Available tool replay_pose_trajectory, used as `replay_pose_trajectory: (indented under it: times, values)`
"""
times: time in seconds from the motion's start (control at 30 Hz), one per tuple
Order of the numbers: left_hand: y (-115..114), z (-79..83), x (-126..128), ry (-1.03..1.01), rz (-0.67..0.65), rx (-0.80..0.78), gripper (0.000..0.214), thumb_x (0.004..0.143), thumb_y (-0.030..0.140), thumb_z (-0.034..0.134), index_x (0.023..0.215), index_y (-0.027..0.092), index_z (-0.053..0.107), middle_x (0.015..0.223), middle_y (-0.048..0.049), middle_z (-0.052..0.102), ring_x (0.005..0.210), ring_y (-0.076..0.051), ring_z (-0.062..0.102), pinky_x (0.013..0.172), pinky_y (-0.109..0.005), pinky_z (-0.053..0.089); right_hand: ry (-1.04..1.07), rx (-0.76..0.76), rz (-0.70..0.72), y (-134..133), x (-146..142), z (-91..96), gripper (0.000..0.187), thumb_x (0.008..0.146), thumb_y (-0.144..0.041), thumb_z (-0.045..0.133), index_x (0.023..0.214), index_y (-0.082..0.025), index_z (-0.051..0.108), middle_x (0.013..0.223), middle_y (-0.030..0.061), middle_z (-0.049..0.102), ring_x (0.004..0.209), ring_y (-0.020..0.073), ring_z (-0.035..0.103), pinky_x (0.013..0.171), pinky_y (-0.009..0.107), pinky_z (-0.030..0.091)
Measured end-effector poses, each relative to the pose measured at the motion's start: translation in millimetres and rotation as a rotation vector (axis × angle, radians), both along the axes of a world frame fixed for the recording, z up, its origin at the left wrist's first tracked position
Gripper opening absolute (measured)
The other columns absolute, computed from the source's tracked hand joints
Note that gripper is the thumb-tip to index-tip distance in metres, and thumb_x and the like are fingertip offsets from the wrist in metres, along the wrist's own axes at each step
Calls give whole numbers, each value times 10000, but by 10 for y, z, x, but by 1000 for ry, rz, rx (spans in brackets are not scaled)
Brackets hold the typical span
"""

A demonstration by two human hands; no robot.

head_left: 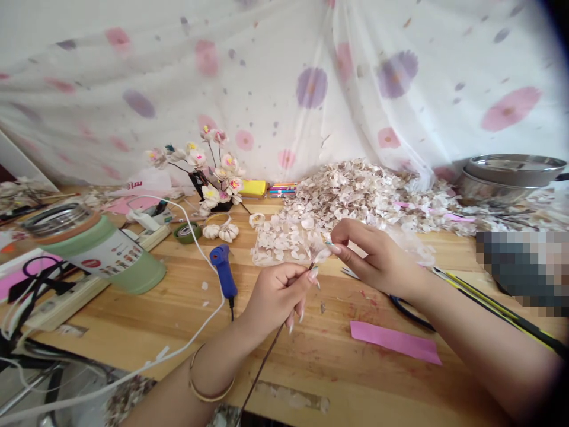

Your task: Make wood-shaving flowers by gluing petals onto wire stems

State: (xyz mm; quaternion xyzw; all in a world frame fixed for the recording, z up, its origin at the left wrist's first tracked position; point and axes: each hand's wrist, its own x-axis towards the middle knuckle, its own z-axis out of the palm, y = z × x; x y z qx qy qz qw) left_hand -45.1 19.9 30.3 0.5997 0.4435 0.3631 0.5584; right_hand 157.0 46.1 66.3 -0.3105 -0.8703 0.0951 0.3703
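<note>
My left hand (282, 290) is closed round a thin dark brown flower stem (267, 359), which slants down toward the table's front edge. At the stem's upper tip is a pale whitish petal (323, 254). The thumb and fingertips of my right hand (371, 255) pinch this petal from the right. Whether the petal is fixed to the stem cannot be seen. Just behind the hands lies a clear tray (267, 255) with loose white petals in it. A blue glue gun (223, 273) stands on the table left of my left hand.
Behind the tray rises a large petal heap (355, 190). Finished flowers (222, 172) stand in a black holder. At left are a green tumbler (115, 255), a power strip (75, 296) and a white cable (195, 338). A pink paper strip (395, 343) and metal pans (511, 178) are at right.
</note>
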Motion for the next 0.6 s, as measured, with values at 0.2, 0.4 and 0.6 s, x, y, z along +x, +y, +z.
replay_pose_trajectory:
  times: [0.2, 0.4, 0.6]
  values:
    - [-6, 2, -8, 7, -20, -14, 318, 786, 467, 592, 725, 156, 590, 374, 71, 496, 237, -46, 375, 237, -127, 237, 7, 16, -16, -12, -4, 1, 98, 932, -217, 473, 838, -186, 469, 776, 24, 519, 701, 137, 491, 628, 265, 391]
    - [-6, -1, 6, 4, -21, -23, 287, 805, 426, 582, 726, 151, 594, 372, 72, 498, 241, -38, 378, 240, -111, 252, 14, 21, -30, -4, -18, -2, 96, 921, -199, 482, 827, -183, 472, 765, 21, 517, 693, 134, 491, 627, 270, 395]
    - [-12, 15, -5, -18, -29, -60, 295, 790, 437, 608, 727, 149, 597, 363, 73, 496, 236, -40, 376, 226, -108, 241, 13, 36, -46, -10, -22, 13, 93, 907, -188, 504, 816, -177, 495, 751, 18, 525, 686, 129, 498, 627, 264, 398]
